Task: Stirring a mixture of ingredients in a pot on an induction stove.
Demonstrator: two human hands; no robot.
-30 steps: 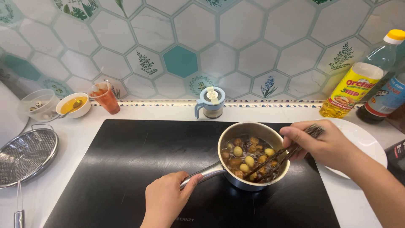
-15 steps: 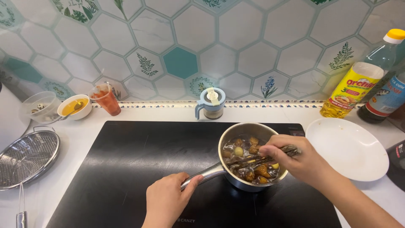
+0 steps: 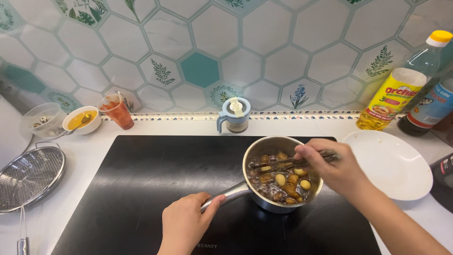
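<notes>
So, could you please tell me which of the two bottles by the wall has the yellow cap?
The oil bottle with the yellow label, standing nearer the white plate; it holds golden liquid. The dark bottle beside it is cut off at the right edge.

Our white bench (image 3: 94,151) carries the black cooktop (image 3: 155,189) under our left hand (image 3: 184,226), with a white plate (image 3: 391,165) beyond our right hand (image 3: 335,167).
</notes>
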